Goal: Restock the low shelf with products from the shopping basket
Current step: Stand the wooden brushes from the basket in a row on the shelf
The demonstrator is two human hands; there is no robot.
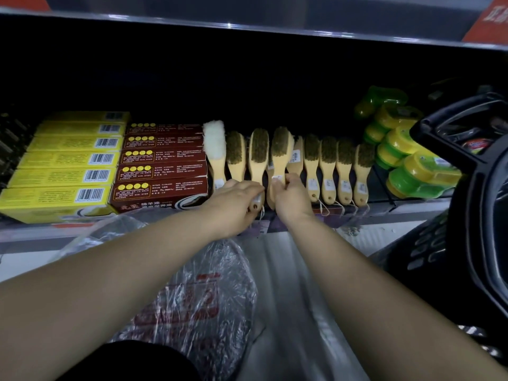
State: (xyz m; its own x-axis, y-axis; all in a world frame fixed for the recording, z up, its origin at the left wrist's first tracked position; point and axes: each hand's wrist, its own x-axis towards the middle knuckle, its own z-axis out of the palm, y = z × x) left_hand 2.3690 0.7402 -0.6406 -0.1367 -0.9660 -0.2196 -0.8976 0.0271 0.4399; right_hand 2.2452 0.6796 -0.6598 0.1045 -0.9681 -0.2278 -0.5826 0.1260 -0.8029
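while both hands reach into the low shelf (390, 211), each one holds a wooden-handled bristle brush in the row that stands along its near edge. the left hand (236, 199) has its fingers curled over the handle of one brush (258, 147), whose holed end shows below the knuckles. just right of it, the right hand (292, 199) grips the handle of the next brush (280, 148), fingers closed round the wood beside a small white tag. both brushes lie with bristle heads pointing far into the shelf and handles toward the near edge.

left of these stand another bristle brush and a fleece-headed brush (214, 136). to the right, a turned brush shows its plain back, then four more bristle brushes (338, 160) sit side by side, their hanging strings trailing over the shelf lip.

further left, dark red cartons (162, 158) are stacked flat in a column, touching a column of yellow cartons (68, 158) with barcodes. right of the brushes, green and yellow packs (412, 166) are piled on the shelf.

at the far right edge a black shopping basket (445, 148) holds a dark round item with a red label (475, 145); its other contents are too dim to tell. near, under the forearms, a clear plastic bag with red print (198, 292) lies on the floor.
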